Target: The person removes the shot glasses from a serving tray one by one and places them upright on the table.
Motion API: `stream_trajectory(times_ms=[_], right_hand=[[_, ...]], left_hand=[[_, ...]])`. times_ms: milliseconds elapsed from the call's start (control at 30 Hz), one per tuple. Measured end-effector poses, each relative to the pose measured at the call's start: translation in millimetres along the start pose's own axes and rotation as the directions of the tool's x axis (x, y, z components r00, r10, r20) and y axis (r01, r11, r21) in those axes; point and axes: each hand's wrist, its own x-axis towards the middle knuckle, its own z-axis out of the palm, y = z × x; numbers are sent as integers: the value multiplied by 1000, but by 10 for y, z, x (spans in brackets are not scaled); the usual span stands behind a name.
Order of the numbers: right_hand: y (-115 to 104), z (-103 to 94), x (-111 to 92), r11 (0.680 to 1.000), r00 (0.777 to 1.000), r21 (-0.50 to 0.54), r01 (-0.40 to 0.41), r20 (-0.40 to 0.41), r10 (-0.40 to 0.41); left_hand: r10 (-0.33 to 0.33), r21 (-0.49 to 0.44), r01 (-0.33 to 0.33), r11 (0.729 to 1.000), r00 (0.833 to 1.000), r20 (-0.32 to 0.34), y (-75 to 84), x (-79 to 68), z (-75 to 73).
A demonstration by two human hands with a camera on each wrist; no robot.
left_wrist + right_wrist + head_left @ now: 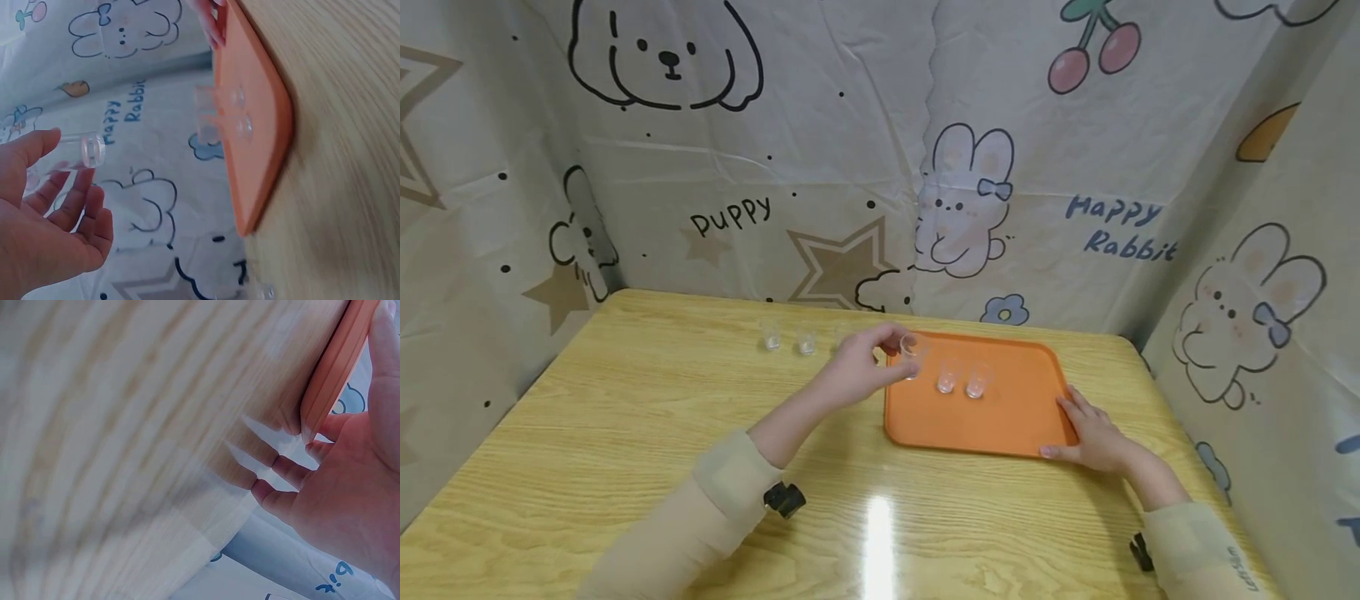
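Observation:
My left hand (850, 367) pinches a small clear shot glass (75, 150) between thumb and fingers, over the left side of an orange tray (1015, 425). On the tray stand two similar glasses, a left one (946, 381) and a right one (975, 383). My right hand (1093, 433) spans the tray's near right corner, its thumb at the near rim and its fingers along the right side. Some of its fingertips (265, 490) touch the tabletop in the right wrist view.
Left of the tray, more clear glasses stand in a row on the wooden table (625, 433), including a leftmost glass (772, 337) and its neighbour (806, 342); another is partly hidden behind my left hand. A cartoon-printed curtain (850, 150) closes off the table's back and sides.

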Motion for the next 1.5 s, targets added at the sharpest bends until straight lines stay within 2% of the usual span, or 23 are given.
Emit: stream_trajectory(times_ms=[133,300,500,633,767,900,1167,1500], right_hand=[[10,-4,-1,1000,1000,-1,2,-1,-2],[18,-5,3,1000,1000,-4,8,1,-8],[11,-16,-5,1000,1000,0,6,0,-6],[7,-18,-8,1000,1000,1,4,-2,-4],[4,-14,-5,1000,1000,-3,1,-4,-1],[-2,-17,-9,1000,1000,-3,4,-7,-4],[1,-17,-11,1000,1000,12,3,-11,-3],[7,-9,-7,1000,1000,8,-2,-5,2]], left_hand=[[27,18,-26,999,998,-60,-148,-64,-118],[29,47,-24,999,993,-113,-355,-148,-224],[18,99,-6,995,992,-127,-657,-217,-270],[-32,122,47,991,993,-117,-847,-248,-293],[-106,126,120,985,988,-113,-971,-266,-321],[-158,135,170,976,983,-93,-1053,-260,-334],[-157,169,157,973,987,-13,-1127,-217,-275],[-165,192,166,967,986,-22,-1094,-156,-215]])
